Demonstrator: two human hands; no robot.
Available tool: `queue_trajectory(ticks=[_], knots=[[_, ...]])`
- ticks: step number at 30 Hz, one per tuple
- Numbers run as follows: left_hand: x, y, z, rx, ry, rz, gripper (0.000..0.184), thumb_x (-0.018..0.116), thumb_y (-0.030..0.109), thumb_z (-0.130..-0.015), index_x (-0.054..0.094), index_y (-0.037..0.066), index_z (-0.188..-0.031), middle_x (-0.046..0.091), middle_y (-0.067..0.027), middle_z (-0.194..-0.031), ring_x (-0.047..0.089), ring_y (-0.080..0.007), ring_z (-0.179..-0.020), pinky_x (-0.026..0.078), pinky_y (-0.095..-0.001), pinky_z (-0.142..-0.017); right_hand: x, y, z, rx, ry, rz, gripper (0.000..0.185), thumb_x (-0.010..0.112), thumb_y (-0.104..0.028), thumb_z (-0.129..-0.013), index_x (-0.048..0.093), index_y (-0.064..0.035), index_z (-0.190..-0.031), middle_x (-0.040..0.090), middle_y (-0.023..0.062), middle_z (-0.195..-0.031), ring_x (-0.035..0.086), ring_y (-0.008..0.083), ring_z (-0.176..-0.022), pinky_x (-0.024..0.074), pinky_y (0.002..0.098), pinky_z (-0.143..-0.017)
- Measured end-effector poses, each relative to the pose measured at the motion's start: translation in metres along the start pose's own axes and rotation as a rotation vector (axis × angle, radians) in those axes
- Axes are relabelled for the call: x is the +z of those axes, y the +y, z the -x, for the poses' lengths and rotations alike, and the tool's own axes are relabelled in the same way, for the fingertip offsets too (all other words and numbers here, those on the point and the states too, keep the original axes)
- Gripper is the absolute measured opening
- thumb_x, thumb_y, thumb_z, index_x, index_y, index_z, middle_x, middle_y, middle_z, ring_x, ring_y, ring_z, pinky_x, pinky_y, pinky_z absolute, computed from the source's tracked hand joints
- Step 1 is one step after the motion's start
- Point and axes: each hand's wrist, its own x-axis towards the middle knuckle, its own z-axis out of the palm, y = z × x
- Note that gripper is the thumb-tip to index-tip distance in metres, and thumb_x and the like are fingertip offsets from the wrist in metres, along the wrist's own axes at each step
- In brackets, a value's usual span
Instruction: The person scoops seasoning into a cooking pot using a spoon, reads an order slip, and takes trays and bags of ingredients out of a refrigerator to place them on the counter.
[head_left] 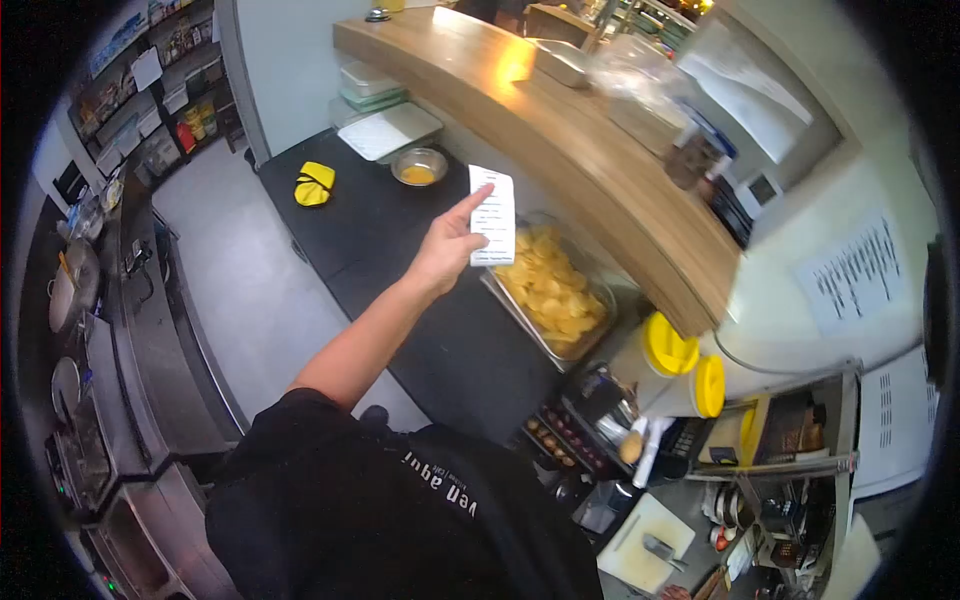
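Observation:
My left hand [449, 247] stretches out over the dark counter [375, 265]. Its thumb and index finger are closed on a printed paper receipt [492, 220], held upright with lines of text towards me. Below and right of the receipt, a clear tray of potato chips [550, 290] stands against the wooden ledge. Beyond the hand sits a metal bowl [419, 167] with something yellow-orange in it. A folded yellow and black cloth [315, 184] lies farther left. At the bottom edge, a small skin-coloured patch may be part of my right hand [676, 593]; its fingers cannot be made out.
A raised wooden ledge [560, 130] runs along the counter. Yellow-lidded tubs [672, 345] and a cutting board with a knife [645, 540] are on the right. Stacked containers [375, 90] stand at the back. Steel kitchen equipment [165, 390] lines the left, across the floor.

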Motion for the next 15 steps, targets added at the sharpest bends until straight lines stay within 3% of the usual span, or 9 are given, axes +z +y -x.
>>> queue_trajectory(ticks=[4, 10, 12, 13, 15], knots=[[-0.101, 0.027, -0.027, -0.008, 0.028, -0.001, 0.076, 0.043, -0.019, -0.067, 0.037, 0.002, -0.14, 0.054, -0.0124, -0.127, 0.055, -0.0166, -0.11, 0.042, -0.0266, -0.093, 0.055, -0.076, 0.029, 0.257, -0.283, -0.079, 0.021, 0.057, -0.017, -0.091, 0.06, 0.0027, -0.082, 0.055, 0.007, -0.071, 0.051, 0.0179, -0.065, 0.0422, 0.0303, -0.059], [-0.21, 0.102, -0.022, -0.018, 0.069, 0.106, 0.082, 0.041, -0.021, -0.065, 0.032, 0.005, -0.143, 0.045, -0.0106, -0.137, 0.052, -0.0192, -0.117, 0.042, -0.0313, -0.097, 0.13, -0.149, 0.023, 0.348, -0.638, -0.384, 0.021, 0.054, -0.015, -0.092, 0.06, 0.0026, -0.084, 0.055, 0.0049, -0.071, 0.05, 0.0159, -0.067, 0.041, 0.0294, -0.061], [-0.243, 0.114, -0.016, -0.019, 0.064, 0.056, 0.088, 0.04, -0.02, -0.065, 0.025, 0.009, -0.146, 0.042, -0.0132, -0.139, 0.051, -0.0266, -0.12, 0.04, -0.0384, -0.102, 0.185, -0.202, 0.025, 0.23, -0.713, -0.512, 0.02, 0.053, -0.015, -0.093, 0.06, 0.0025, -0.085, 0.055, 0.0042, -0.071, 0.05, 0.0153, -0.067, 0.0405, 0.0291, -0.062], [-0.255, 0.12, -0.01, -0.007, 0.097, 0.055, 0.088, 0.04, -0.02, -0.065, 0.025, 0.009, -0.146, 0.042, -0.0132, -0.139, 0.051, -0.0266, -0.12, 0.04, -0.0384, -0.102, 0.214, -0.272, 0.031, 0.069, -0.613, -0.515, 0.027, 0.055, -0.013, -0.091, 0.051, 0.0017, -0.069, 0.038, -0.0032, -0.06, 0.034, 0.0074, -0.06, 0.0273, 0.0253, -0.051], [-0.271, 0.128, 0.003, 0.015, 0.116, 0.009, 0.087, 0.041, -0.019, -0.066, 0.024, 0.01, -0.146, 0.041, -0.0132, -0.139, 0.051, -0.0266, -0.12, 0.04, -0.0388, -0.103, 0.279, -0.312, 0.045, 0.006, -0.867, -0.644, 0.027, 0.062, -0.015, -0.086, 0.052, -0.003, -0.065, 0.039, -0.0055, -0.058, 0.032, 0.0052, -0.052, 0.0226, 0.0242, -0.045]])
